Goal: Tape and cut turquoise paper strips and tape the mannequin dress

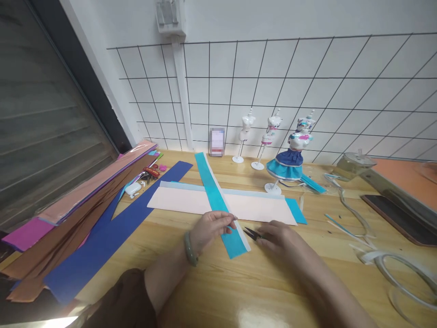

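Note:
My left hand (213,225) pinches the white edge of a turquoise strip (235,246) between thumb and fingers. The strip, which looks like paper or thin fabric, slants from the back of the table toward me. It crosses over a wider pale pink strip (262,207) with a light blue upper border. Small black scissors (251,233) are in my right hand (278,237), blades parted and pointing left, just right of the strip's white edge. The scissors' handles are mostly hidden by my fingers. Under the pink strip's right end, another turquoise piece (296,211) sticks out.
A dark blue strip (119,228) and stacked brown and pink sheets (99,182) lie left, near a white earbud case (133,189). Small mannequins stand behind, one in a blue skirt (285,166). At right are coiled white ribbon (385,262) and a dark phone-like slab (403,218).

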A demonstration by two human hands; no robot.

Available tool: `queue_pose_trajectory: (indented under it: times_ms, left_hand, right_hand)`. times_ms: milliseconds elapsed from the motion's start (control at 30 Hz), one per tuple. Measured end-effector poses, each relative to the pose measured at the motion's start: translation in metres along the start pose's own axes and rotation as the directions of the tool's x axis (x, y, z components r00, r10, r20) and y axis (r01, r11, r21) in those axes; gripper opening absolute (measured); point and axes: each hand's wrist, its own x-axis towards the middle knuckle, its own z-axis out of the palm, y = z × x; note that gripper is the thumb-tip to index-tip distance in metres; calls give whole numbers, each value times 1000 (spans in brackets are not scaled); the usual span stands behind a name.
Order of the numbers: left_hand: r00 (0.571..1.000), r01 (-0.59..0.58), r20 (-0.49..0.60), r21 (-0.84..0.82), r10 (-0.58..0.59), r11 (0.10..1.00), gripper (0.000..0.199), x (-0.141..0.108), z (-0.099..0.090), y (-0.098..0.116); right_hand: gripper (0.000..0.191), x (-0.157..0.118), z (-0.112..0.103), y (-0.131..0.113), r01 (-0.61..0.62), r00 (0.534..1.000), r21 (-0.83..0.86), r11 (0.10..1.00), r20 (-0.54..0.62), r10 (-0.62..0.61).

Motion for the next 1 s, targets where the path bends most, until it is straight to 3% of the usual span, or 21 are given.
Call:
queue_pose_trajectory:
  times_ms: [100,200,300,600,733,867,1000]
  left_hand:
    - [995,56,82,-33,-53,998,27,-2,3,-2]
    - [981,101,168,-31,-95,994,27,-5,6,-6]
    - [968,136,215,-26,-127,990,28,-6,9,-9]
    - [969,181,177,-39,-172,983,30,-5,13,-7]
    - [973,123,187,93,-139,988,31,-3,9,-10]
    - [972,25,218,276,-88,961,35,-2,5,-13]
    - [974,-16,216,357,-65,934,35,-3,6,-10]
  right_hand:
    - [20,3,3,-10,181,957,-68,981,-217,-192]
    - [22,5,9,-20,270,898,-103,957,-333,-289]
    - [19,4,13,-24,293,869,-162,942,-367,-333]
    - [17,4,13,-26,341,843,-217,915,-361,-400]
    - [20,4,14,-27,298,889,-106,949,-332,-316]
    - [24,6,18,-24,170,948,90,981,-286,-138]
    - [28,8,19,-18,54,957,249,967,-288,20]
